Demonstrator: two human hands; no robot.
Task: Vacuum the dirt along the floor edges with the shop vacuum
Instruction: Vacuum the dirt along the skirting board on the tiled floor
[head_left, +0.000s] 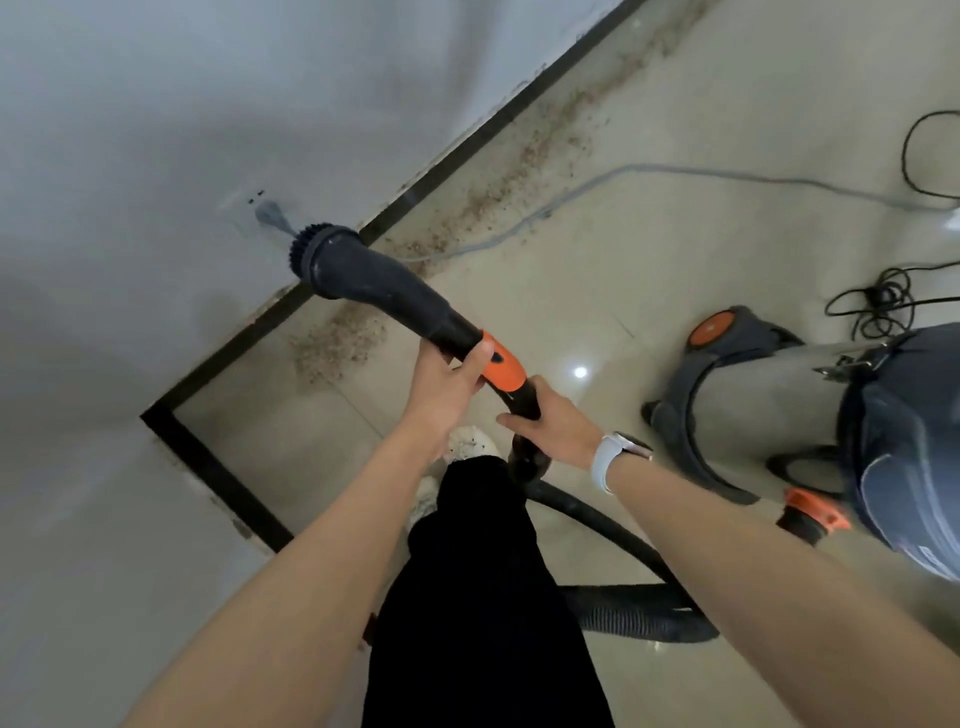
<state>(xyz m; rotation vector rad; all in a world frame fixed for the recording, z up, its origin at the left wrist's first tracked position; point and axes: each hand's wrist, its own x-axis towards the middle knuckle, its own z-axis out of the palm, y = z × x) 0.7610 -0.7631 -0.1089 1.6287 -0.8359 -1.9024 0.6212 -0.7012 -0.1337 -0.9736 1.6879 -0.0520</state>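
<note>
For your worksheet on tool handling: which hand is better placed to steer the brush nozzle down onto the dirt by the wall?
Left. The left hand grips nearest the brush nozzle; the right hand holds further back.

Open floor (597, 291) beside the dirt strip (498, 192); grey cable (566, 195) across it, vacuum canister (810, 415) near right.

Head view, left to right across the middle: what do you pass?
Wall → brush nozzle → left hand → right hand → shop vacuum.
</note>
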